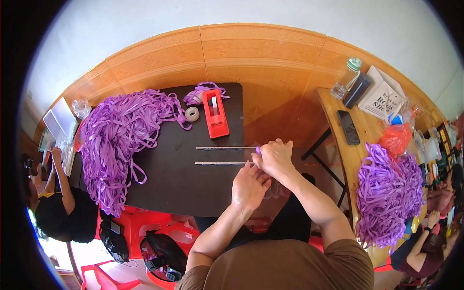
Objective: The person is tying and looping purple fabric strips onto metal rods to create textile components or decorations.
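Now right hand [276, 157] fingers pinched on purple ribbon bit [258, 150]; left hand [248, 187] fingers loosely curled beneath, touching right hand.

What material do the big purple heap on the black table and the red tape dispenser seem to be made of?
The purple heap looks like thin plastic or synthetic ribbon: flat, narrow strips with a slight sheen that curl and loop loosely. Fabric cannot be ruled out. The red tape dispenser looks like moulded hard plastic: even, bright colour, smooth surfaces and crisp edges. The black table under them has a matte, smooth top; its material is unclear.
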A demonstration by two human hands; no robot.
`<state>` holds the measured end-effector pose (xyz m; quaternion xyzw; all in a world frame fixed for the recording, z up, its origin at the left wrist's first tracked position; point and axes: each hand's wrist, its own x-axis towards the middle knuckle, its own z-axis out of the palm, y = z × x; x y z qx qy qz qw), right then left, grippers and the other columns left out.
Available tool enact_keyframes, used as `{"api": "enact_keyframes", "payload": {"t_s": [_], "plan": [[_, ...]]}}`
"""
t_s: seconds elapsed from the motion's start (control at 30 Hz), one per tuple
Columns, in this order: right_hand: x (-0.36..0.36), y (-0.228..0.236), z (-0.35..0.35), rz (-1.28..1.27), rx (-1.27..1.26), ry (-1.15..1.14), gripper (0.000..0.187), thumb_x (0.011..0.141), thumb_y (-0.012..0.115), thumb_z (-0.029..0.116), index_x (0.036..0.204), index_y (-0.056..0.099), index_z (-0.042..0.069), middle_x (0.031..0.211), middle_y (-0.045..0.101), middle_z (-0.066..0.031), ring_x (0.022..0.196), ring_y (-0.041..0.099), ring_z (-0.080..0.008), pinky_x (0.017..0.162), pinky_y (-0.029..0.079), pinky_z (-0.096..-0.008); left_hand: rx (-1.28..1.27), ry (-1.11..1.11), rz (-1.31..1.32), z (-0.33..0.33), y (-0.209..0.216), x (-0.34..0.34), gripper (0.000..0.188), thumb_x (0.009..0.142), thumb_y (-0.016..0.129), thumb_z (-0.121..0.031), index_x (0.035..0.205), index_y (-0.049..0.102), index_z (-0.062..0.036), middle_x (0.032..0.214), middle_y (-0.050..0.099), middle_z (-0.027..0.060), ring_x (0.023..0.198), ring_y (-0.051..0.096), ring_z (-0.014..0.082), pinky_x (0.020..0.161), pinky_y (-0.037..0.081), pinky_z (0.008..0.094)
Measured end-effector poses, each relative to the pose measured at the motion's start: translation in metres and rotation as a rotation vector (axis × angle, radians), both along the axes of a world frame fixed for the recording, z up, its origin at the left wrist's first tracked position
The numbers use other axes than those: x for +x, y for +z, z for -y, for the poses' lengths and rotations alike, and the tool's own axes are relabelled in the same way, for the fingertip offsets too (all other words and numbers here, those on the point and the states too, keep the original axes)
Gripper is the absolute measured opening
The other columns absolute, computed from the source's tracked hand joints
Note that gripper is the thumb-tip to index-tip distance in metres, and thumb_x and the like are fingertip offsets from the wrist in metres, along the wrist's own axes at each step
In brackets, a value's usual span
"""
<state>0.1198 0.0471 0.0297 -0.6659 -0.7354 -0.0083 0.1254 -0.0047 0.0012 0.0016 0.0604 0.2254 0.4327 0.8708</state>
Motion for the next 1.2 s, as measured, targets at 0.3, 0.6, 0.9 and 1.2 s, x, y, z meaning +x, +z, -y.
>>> {"api": "enact_keyframes", "payload": {"t_s": [0.3, 0.6, 0.9, 1.2], "plan": [[0.038, -0.040, -0.005, -0.802, -0.087, 0.121, 0.031, 0.080, 0.068, 0.035, 0.073, 0.068, 0.005, 0.074, 0.065, -0.0073, 0.075, 0.059, -0.0220, 0.069, 0.038, -0.0367, 0.015, -0.008, -0.018, 0.000, 0.004, -0.001, 0.051, 0.097, 0.039, -0.041, 0.128, 0.040, 0.0001, 0.119, 0.047, 0.0087, 0.105, 0.052, 0.0246, 0.085, 0.037, 0.0335], [0.051, -0.070, -0.002, -1.670, -0.428, 0.141, 0.010, 0.087, 0.064, 0.010, 0.089, 0.066, 0.000, 0.085, 0.065, -0.0021, 0.080, 0.057, -0.0088, 0.075, 0.044, -0.0241, 0.008, 0.008, -0.030, 0.001, 0.005, -0.001, 0.054, 0.096, 0.040, -0.041, 0.128, 0.043, 0.0021, 0.121, 0.050, 0.0100, 0.106, 0.051, 0.0267, 0.087, 0.038, 0.0348], [0.038, -0.092, -0.015, -1.861, -0.565, 0.185, 0.008, 0.087, 0.063, 0.009, 0.088, 0.065, 0.002, 0.091, 0.066, -0.0058, 0.079, 0.060, -0.0111, 0.075, 0.048, -0.0261, 0.022, 0.002, -0.007, 0.001, 0.003, -0.001, 0.056, 0.096, 0.040, -0.042, 0.130, 0.042, 0.0019, 0.124, 0.050, 0.0102, 0.106, 0.051, 0.0263, 0.086, 0.038, 0.0345], [0.025, -0.104, -0.030, -2.019, -0.768, 0.382, 0.010, 0.086, 0.063, 0.008, 0.093, 0.065, 0.001, 0.100, 0.066, -0.0099, 0.078, 0.062, -0.0116, 0.068, 0.051, -0.0248, 0.026, 0.013, -0.026, 0.002, 0.004, 0.000, 0.056, 0.095, 0.042, -0.043, 0.130, 0.042, 0.0010, 0.124, 0.049, 0.0095, 0.105, 0.051, 0.0263, 0.087, 0.037, 0.0347]]}}
